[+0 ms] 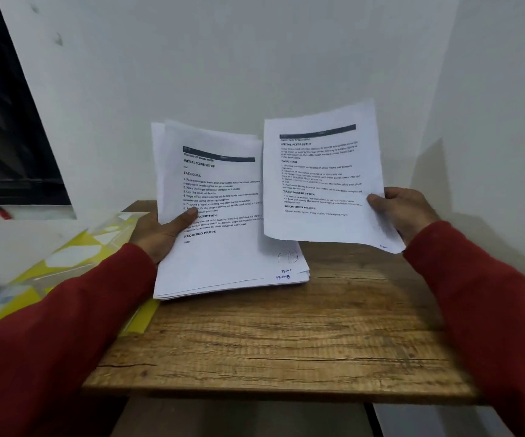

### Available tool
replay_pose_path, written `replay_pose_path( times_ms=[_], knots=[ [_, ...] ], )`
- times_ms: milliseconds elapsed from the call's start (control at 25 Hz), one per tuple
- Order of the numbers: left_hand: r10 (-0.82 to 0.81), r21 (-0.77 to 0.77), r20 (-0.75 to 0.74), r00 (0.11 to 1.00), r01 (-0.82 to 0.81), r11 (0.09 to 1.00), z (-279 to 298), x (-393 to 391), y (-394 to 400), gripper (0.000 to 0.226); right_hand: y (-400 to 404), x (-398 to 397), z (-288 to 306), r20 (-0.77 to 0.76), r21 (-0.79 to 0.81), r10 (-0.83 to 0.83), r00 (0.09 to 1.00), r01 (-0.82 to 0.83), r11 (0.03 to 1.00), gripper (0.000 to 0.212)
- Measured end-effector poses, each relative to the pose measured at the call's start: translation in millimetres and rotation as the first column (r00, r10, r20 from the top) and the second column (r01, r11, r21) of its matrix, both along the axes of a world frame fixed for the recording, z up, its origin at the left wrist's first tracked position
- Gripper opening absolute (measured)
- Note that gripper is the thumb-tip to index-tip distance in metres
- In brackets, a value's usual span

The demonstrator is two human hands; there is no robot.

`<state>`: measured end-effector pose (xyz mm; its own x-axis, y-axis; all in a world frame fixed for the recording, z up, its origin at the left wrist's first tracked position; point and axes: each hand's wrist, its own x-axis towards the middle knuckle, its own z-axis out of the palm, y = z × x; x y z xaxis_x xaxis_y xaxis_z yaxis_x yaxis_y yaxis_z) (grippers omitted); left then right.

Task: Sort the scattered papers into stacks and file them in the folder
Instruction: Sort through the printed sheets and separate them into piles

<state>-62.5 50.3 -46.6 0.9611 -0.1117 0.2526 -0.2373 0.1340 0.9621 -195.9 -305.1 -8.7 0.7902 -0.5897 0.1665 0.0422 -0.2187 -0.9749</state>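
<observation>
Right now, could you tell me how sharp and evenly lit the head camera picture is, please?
In the head view the light is soft and dim, with no glare; the stack of papers shows readable headings, while the single sheet has blurrier body text. The yellow folder at the left edge is smeared, and wide-angle distortion bends the wooden table and stretches both sleeves.

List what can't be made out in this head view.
- Stack of papers in the left hand: lower sheets are covered by the top page; count unknown.
- Single sheet in the right hand: body text too blurred to read.
- Yellow folder: partly behind the left sleeve, contents unclear.
- Blue handwriting on the stack: too small.
</observation>
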Motion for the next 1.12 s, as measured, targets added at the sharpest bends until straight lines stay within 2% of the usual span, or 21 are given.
replay_pose_path(
  times_ms=[120, 200, 320, 400, 480, 520, 560, 600, 640, 680, 760, 840, 920, 1000, 1080, 1120],
  knots=[
    [-0.004, 0.019, -0.007, 1.000, 0.004, 1.000, -2, -1, 1, 0.009, -10, -7, 1, -0.136, -0.157, -0.053, 0.989, 0.031, 0.987, 0.011],
    [-0.013, 0.028, -0.003, 1.000, 0.013, 1.000, -2, 0, 3, 0.009, -12, -15, 2, -0.256, -0.290, -0.046, 0.965, -0.032, 0.957, 0.025],
    [-0.008, 0.028, -0.022, 1.000, 0.008, 1.000, 0, 5, 7, 0.012, -21, -24, -3, -0.376, -0.532, -0.082, 0.923, -0.142, 0.835, 0.052],
    [-0.003, 0.029, -0.036, 0.999, 0.004, 1.000, 1, 6, 10, 0.013, -18, -26, -1, -0.441, -0.618, -0.162, 0.883, -0.168, 0.768, 0.054],
    [-0.004, 0.016, -0.044, 0.999, 0.004, 1.000, 1, 6, 10, 0.013, -9, -21, 0, -0.401, -0.773, -0.365, 0.840, -0.096, 0.627, 0.055],
    [-0.007, 0.012, -0.044, 0.999, 0.007, 1.000, 2, 5, 10, 0.013, 0, -15, 1, -0.313, -0.800, -0.364, 0.877, -0.037, 0.599, 0.056],
    [-0.012, 0.010, -0.045, 0.999, 0.012, 1.000, 3, 4, 9, 0.013, 13, -7, 1, -0.222, -0.757, -0.252, 0.942, -0.004, 0.653, 0.054],
    [-0.019, 0.008, -0.048, 0.999, 0.020, 1.000, 4, 3, 8, 0.015, 29, -1, 0, -0.149, -0.643, -0.076, 0.986, -0.038, 0.765, 0.050],
    [-0.035, -0.002, -0.051, 0.998, 0.035, 0.999, 4, 2, 7, 0.019, 50, 4, 0, -0.111, -0.504, 0.086, 0.990, -0.130, 0.854, 0.048],
    [-0.055, -0.021, -0.053, 0.997, 0.054, 0.998, 5, 0, 6, 0.022, 71, 8, -3, -0.102, -0.387, 0.206, 0.973, -0.230, 0.893, 0.047],
    [-0.091, -0.055, -0.049, 0.995, 0.088, 0.995, 8, -7, 5, 0.025, 98, 17, -11, -0.077, -0.206, 0.329, 0.941, -0.338, 0.918, 0.047],
    [-0.136, -0.085, -0.055, 0.989, 0.131, 0.988, 10, -11, 7, 0.032, 107, 26, -16, 0.008, -0.060, 0.309, 0.951, -0.308, 0.950, 0.045],
    [-0.201, -0.081, -0.080, 0.976, 0.194, 0.978, 11, -13, 11, 0.041, 106, 28, -15, 0.067, 0.033, 0.246, 0.967, -0.249, 0.968, 0.032],
    [-0.270, -0.047, -0.090, 0.959, 0.267, 0.963, 10, -13, 16, 0.056, 103, 29, -13, 0.121, 0.096, 0.210, 0.970, -0.222, 0.970, 0.015],
    [-0.291, -0.007, -0.087, 0.953, 0.292, 0.956, 9, -12, 17, 0.075, 100, 30, -12, 0.147, 0.129, 0.172, 0.974, -0.192, 0.973, 0.010],
    [-0.281, 0.002, -0.076, 0.957, 0.282, 0.959, 7, -11, 17, 0.077, 97, 30, -11, 0.147, 0.129, 0.130, 0.981, -0.149, 0.980, 0.009]
  ],
)
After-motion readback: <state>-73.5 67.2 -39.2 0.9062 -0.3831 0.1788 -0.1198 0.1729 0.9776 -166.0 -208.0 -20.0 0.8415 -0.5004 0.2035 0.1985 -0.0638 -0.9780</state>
